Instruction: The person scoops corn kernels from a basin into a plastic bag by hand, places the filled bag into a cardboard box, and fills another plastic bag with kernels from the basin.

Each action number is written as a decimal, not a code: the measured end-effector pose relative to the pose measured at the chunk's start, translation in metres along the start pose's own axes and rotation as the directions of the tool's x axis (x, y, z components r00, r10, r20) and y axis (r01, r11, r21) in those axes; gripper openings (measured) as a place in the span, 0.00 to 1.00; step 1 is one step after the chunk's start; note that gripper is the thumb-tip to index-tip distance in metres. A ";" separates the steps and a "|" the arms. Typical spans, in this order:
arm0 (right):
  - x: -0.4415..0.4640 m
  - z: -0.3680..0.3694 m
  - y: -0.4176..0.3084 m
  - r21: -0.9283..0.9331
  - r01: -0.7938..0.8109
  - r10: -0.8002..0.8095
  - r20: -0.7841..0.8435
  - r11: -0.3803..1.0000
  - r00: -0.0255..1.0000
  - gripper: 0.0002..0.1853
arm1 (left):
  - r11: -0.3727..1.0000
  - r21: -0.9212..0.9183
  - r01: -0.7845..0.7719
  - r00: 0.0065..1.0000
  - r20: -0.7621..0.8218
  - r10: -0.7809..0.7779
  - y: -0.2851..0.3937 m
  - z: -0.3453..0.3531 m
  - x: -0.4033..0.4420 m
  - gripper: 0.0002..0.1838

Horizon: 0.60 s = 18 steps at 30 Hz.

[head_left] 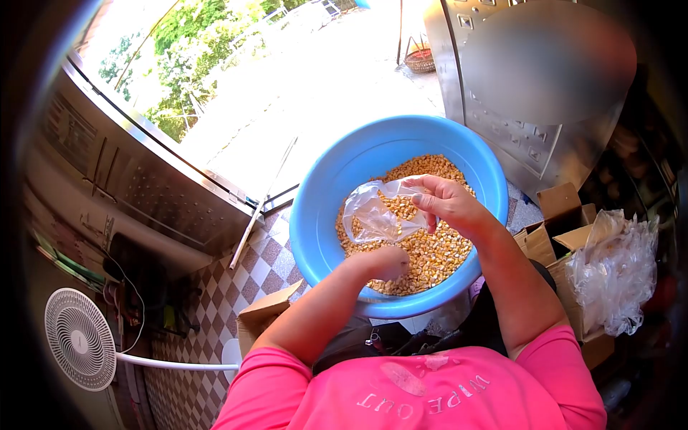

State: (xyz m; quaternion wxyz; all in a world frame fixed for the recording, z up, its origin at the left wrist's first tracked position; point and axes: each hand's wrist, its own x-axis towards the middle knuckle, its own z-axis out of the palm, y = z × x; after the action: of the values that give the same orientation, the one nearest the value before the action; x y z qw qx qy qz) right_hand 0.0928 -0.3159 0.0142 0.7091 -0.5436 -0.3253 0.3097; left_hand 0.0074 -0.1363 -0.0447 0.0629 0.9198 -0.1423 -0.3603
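Yellow corn kernels [438, 252] lie in a large round blue tub [317, 247] in front of me. A clear plastic bag [367, 213] spreads above the kernels, its mouth toward my right hand [450, 204]. That hand pinches the bag's edge between thumb and fingers. Lower down, my left hand [389, 264] is at the corn, just below the bag. Its back faces me and its fingers are hidden, so I cannot see what they hold.
A cardboard box [555, 226] and a bundle of clear plastic bags [615, 272] stand at right. A white fan [80, 340] is at left, and another carton [261, 315] sits near my left arm. Metal doors [154, 168] flank the bright doorway; a basket [421, 61] stands outside.
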 end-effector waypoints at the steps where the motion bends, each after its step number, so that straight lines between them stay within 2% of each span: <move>1: 0.000 0.000 0.000 0.000 0.000 0.000 0.000 1.000 1.000 0.23 | 0.960 -0.281 0.016 1.000 0.000 -0.017 0.000 -0.005 -0.006 0.12; 2: 0.000 0.000 0.000 0.000 0.000 0.000 0.001 1.000 1.000 0.23 | 0.842 -0.539 0.029 0.999 0.004 -0.032 0.000 -0.010 -0.013 0.12; 3: -0.001 0.000 -0.001 -0.001 0.000 0.000 0.001 1.000 1.000 0.23 | 0.843 -0.538 0.029 0.999 0.004 -0.032 0.001 -0.016 -0.019 0.12; 5: 0.000 -0.001 0.000 0.000 0.004 -0.004 0.005 1.000 1.000 0.23 | 0.513 -0.857 -0.061 0.998 -0.054 0.028 0.005 -0.027 -0.031 0.12; 6: 0.000 -0.001 0.001 0.000 0.007 -0.007 0.010 1.000 1.000 0.23 | 0.401 -0.912 -0.092 0.995 -0.101 -0.002 0.008 -0.031 -0.035 0.11; 7: 0.000 -0.001 0.002 0.000 0.008 -0.008 0.010 1.000 1.000 0.23 | 0.401 -0.911 -0.092 0.995 -0.101 -0.003 0.005 -0.030 -0.033 0.11; 9: 0.000 -0.001 0.003 0.020 0.016 -0.016 0.005 1.000 1.000 0.19 | -0.055 -0.981 -0.184 0.982 -0.180 -0.064 -0.006 -0.027 -0.025 0.11; 10: 0.000 -0.002 0.002 0.020 0.017 -0.017 0.004 1.000 1.000 0.19 | -0.157 -0.964 -0.213 0.977 -0.207 -0.055 -0.012 -0.029 -0.025 0.11; 11: 0.000 -0.002 0.002 0.010 0.011 -0.011 0.007 1.000 1.000 0.19 | -0.157 -0.965 -0.213 0.977 -0.207 -0.055 -0.014 -0.029 -0.024 0.11; 13: -0.001 -0.001 0.000 0.001 0.006 -0.006 0.008 1.000 1.000 0.19 | -0.319 -0.886 -0.338 0.941 -0.308 -0.141 -0.013 -0.031 -0.024 0.12; 18: -0.001 0.000 0.000 -0.005 -0.012 0.012 -0.008 1.000 1.000 0.20 | -0.405 -0.784 -0.471 0.881 -0.446 -0.161 -0.013 -0.032 -0.026 0.18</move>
State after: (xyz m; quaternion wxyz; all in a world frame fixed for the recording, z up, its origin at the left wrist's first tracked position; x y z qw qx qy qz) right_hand 0.0927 -0.3164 0.0138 0.7073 -0.5484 -0.3198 0.3109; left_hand 0.0139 -0.1156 -0.0077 0.8721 0.4654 0.0971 -0.1154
